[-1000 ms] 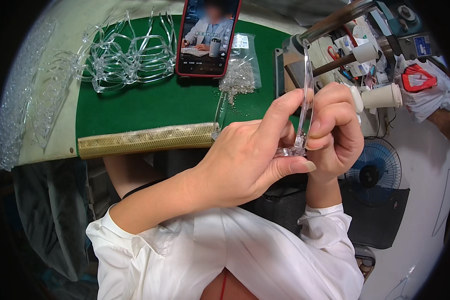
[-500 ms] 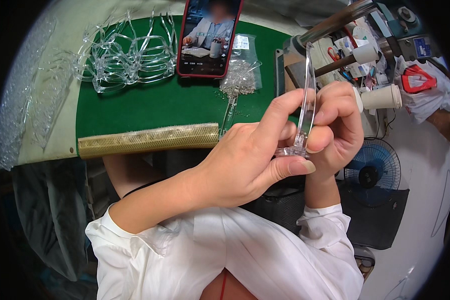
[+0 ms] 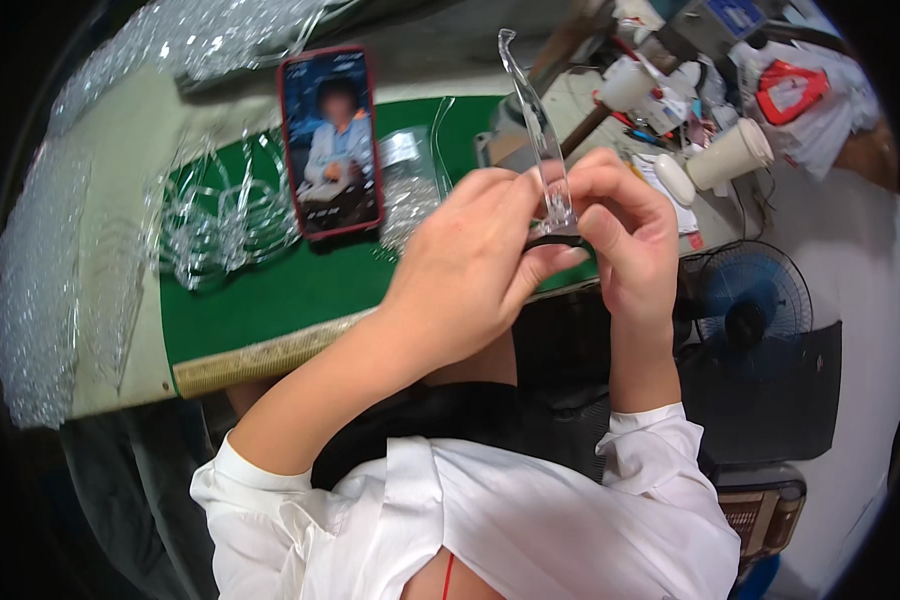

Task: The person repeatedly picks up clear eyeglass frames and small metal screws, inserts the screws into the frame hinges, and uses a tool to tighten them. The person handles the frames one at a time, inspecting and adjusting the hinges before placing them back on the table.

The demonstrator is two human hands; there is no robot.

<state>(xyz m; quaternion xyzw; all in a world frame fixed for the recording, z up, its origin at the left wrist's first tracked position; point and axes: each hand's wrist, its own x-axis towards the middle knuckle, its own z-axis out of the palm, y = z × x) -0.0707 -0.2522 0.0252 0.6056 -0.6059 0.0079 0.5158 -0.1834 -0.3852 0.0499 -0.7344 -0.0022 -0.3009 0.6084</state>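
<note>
A clear plastic glasses frame point(image 3: 541, 125) is held up between my two hands, with one long curved temple pointing up and away. My left hand point(image 3: 465, 250) pinches its lower end, thumb beneath and fingers behind. My right hand point(image 3: 630, 220) is closed against the same end from the other side, its thumb and curled fingers at the hinge area. Whether a tiny part sits between my right fingertips is hidden. On the green mat point(image 3: 240, 315) to the left lies a tangle of similar clear frames point(image 3: 232, 225).
A red-cased phone point(image 3: 332, 145) playing a video stands on the mat beside a clear bag of small bits point(image 3: 410, 195). A gold patterned strip point(image 3: 260, 355) lines the front edge. Bubble wrap point(image 3: 45, 290), a bench machine point(image 3: 660, 65), a pale cup point(image 3: 730, 155) and a fan point(image 3: 750, 300) surround the workspace.
My view has shifted, so the table sits lower and tilted. Both hands have moved up and left in view with the glasses frame, whose temple now leans left.
</note>
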